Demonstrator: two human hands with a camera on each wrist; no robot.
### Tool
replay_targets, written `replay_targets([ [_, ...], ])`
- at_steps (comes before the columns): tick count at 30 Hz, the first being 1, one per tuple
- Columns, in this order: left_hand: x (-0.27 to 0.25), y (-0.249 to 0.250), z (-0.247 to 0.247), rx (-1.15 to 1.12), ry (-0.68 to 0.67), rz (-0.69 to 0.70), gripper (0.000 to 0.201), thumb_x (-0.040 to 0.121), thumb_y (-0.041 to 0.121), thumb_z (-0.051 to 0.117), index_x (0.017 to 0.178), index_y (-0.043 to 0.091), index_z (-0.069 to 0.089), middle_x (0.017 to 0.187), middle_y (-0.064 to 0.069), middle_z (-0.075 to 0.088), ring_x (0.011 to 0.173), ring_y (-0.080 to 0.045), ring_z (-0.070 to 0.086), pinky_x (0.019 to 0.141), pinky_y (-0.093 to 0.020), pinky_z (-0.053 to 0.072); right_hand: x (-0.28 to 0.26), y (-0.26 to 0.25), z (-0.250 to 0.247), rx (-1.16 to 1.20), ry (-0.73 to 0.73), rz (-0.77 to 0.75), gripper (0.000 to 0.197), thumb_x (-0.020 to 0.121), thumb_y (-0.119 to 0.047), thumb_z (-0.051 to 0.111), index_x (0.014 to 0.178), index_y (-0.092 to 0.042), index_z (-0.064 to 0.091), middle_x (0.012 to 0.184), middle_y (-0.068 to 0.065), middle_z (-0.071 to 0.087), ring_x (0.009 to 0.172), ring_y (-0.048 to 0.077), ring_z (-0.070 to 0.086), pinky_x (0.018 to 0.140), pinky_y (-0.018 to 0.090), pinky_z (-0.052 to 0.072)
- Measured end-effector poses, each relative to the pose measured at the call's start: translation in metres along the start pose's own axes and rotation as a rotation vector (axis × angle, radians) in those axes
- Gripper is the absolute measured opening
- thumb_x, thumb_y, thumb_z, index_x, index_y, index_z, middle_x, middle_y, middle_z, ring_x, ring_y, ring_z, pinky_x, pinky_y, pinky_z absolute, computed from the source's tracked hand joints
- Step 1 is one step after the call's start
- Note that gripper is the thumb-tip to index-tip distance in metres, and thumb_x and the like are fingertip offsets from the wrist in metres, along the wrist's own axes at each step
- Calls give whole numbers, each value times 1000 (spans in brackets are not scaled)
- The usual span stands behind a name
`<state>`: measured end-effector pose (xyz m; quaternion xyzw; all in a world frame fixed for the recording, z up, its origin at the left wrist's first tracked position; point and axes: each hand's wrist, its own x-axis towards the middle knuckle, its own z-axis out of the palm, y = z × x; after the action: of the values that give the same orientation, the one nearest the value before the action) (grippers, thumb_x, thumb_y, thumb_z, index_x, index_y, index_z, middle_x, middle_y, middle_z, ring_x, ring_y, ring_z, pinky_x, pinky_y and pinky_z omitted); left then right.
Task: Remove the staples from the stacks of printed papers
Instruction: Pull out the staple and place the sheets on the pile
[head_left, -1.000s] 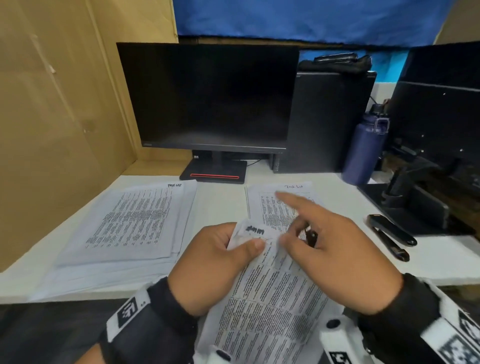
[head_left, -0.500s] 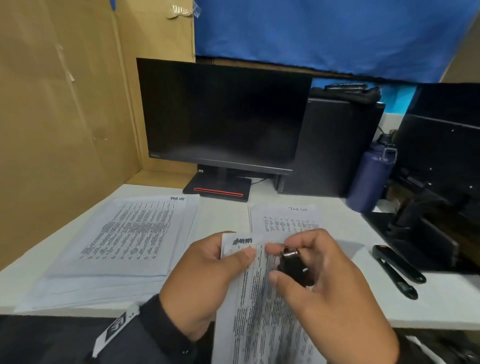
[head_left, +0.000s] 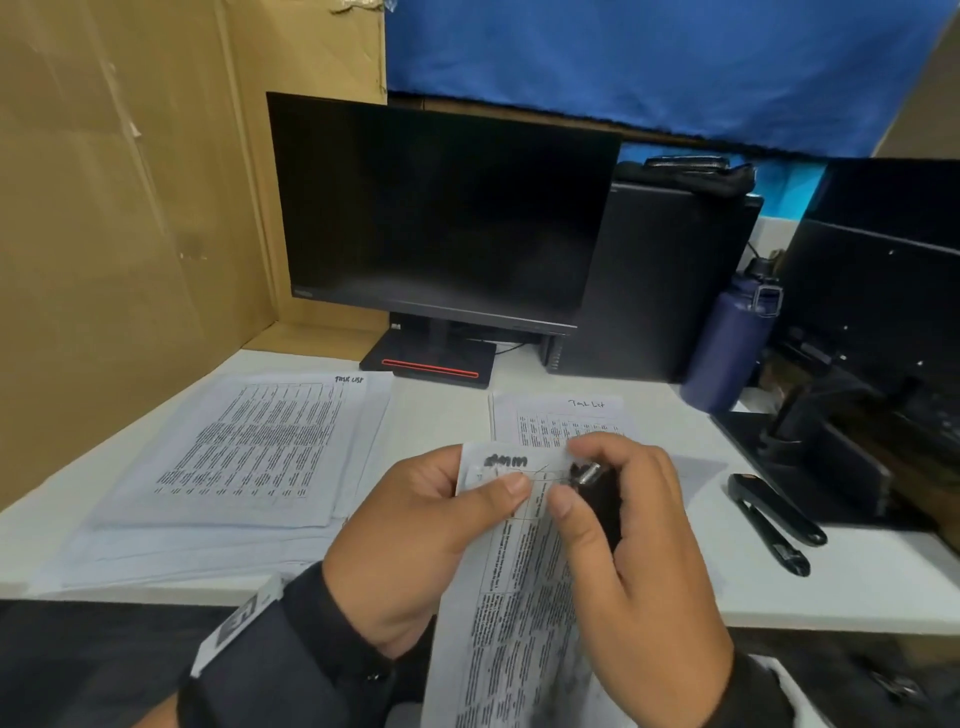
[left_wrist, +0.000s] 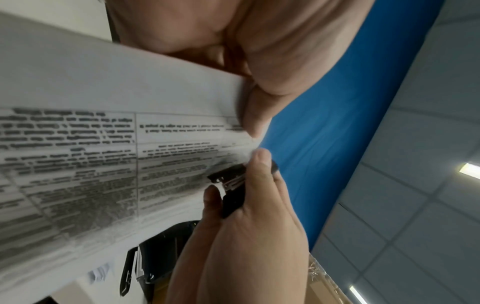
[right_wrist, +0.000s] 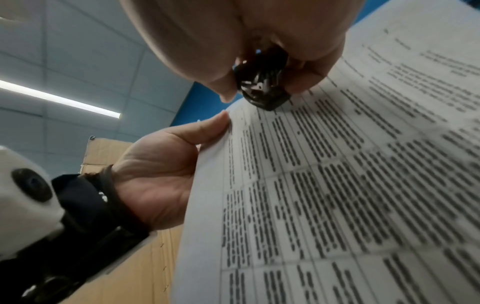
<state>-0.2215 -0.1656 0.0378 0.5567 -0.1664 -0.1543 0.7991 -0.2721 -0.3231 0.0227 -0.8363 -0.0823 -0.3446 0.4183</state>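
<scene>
L hand (head_left: 415, 540) pinches flat printed sheets (head_left: 514, 613) at corner; R hand (head_left: 628, 545) grips black staple remover (head_left: 597, 493) w/ metal tip.

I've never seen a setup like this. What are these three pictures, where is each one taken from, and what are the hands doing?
No machine here: a person wears three cameras. The head view looks down at a white desk; each wrist view looks along one hand. The left hand pinches the top corner of a stapled stack of printed papers. The right hand grips a black staple remover at that corner. On the desk lie more printed stacks, a black stapler, a blue bottle and a dark monitor.
</scene>
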Motion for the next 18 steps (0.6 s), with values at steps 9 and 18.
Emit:
replay_targets([
  [9, -1, -4, 4, -23, -7, -7, 25, 80, 13, 69, 101, 7, 80, 107, -20, 78, 91, -28, 77, 77, -36, 62, -9, 5, 7, 10, 26, 3, 28, 85, -29, 64, 104, -37, 44, 104, -11, 52, 101, 9, 56, 85, 22, 45],
  [18, -3, -6, 3, 189, 12, 100, 19, 88, 15, 69, 101, 11, 82, 102, -13, 81, 94, -29, 78, 84, -39, 61, -10, 5, 8, -20, 125, -58, 31, 85, -23, 66, 105, -34, 45, 102, -15, 49, 100, 11, 56, 83, 27, 47],
])
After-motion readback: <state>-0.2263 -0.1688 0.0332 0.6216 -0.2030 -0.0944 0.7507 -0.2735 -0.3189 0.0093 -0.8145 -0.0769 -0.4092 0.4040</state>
